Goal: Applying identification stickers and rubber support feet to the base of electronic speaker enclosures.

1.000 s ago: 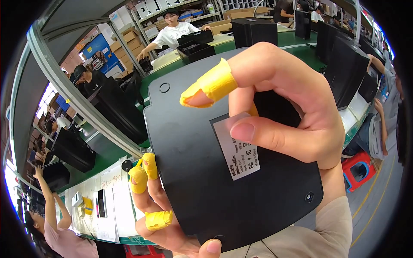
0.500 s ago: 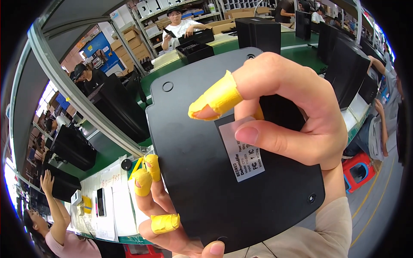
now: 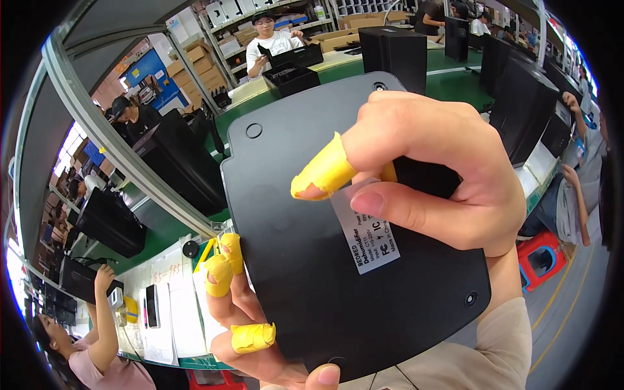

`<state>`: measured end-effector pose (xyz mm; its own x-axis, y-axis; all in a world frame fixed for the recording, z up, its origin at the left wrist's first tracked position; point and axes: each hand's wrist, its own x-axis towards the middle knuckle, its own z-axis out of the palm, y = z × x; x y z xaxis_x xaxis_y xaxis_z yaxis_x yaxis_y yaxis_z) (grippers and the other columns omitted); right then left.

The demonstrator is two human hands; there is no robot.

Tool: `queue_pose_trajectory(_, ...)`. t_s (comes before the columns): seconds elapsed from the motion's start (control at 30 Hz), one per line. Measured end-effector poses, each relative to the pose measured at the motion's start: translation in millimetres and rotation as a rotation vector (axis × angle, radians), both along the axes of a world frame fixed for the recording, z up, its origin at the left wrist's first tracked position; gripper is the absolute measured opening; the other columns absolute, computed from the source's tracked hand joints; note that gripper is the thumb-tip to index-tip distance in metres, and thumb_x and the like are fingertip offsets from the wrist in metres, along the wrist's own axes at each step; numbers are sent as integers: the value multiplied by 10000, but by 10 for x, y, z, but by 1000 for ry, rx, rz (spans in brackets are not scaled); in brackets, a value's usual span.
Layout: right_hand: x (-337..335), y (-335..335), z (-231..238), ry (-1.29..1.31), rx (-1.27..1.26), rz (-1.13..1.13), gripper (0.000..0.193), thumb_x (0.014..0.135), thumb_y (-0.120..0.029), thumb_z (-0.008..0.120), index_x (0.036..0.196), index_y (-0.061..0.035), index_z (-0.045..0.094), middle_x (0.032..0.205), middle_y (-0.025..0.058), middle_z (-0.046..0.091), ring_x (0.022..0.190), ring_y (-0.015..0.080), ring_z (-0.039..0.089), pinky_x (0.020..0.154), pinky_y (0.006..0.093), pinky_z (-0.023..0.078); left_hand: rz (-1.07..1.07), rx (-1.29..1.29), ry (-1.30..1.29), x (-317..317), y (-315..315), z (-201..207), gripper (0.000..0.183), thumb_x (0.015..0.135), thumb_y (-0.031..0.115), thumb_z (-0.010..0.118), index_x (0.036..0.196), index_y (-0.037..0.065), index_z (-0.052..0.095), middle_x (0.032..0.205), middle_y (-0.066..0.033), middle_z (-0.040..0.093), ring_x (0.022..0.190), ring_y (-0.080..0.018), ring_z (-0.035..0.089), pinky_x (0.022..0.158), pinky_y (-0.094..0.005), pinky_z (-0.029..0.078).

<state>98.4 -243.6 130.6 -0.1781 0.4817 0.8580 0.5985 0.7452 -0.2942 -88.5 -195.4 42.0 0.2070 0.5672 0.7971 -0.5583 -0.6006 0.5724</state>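
A flat black plastic base panel (image 3: 292, 253) of some device, with rounded corners and screw holes, is tilted up before me. My left hand (image 3: 250, 325), tape on several fingertips, grips its lower left edge, the thumb at the bottom rim. Over the upper right part of the panel is my right hand (image 3: 442, 169), a yellow-wrapped index finger bent toward the thumb. A pale printed label (image 3: 369, 244) lies on the panel, its upper end pinched at my right thumb. That end looks lifted; the lower end appears flat against the panel. The other right fingers are mostly hidden.
Large black device housings (image 3: 393, 58) stand along the green workbench (image 3: 448, 83). At the left, a metal frame post (image 3: 130, 143) rises beside papers (image 3: 185, 292) and a phone (image 3: 152, 305). Co-workers sit nearby. A red stool (image 3: 543, 260) stands at the right.
My right index finger has curled down, closer to the thumb and the label's upper end. The left hand and the panel have hardly moved. The co-worker at lower left has lowered a hand.
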Motion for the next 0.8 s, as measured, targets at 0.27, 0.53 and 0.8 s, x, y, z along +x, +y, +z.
queue_pose_trajectory(0.27,-70,32,149,-459,59,-365,293,733,-168,733,990,-55,650,863,77,547,753,233,510,651,319,416,15,88,-173,44,91,-49,655,749,332,650,1338,175,412,1505,-245,191,1368,-402,300,1092,-554,329)
queue_pose_trajectory(0.53,376,369,242,-204,152,-418,254,863,-162,630,1078,-27,618,903,119,650,830,235,625,750,322,488,1,127,-65,30,227,15,638,760,313,641,1311,90,409,1521,-267,150,1388,-403,265,1089,-551,327)
queue_pose_trajectory(0.8,132,2,-492,364,659,-542,195,936,-130,528,1068,11,559,997,98,577,937,258,552,829,423,462,107,22,83,351,718,287,529,813,199,496,1282,-39,434,1315,-220,463,1227,-278,470,1051,-352,359)
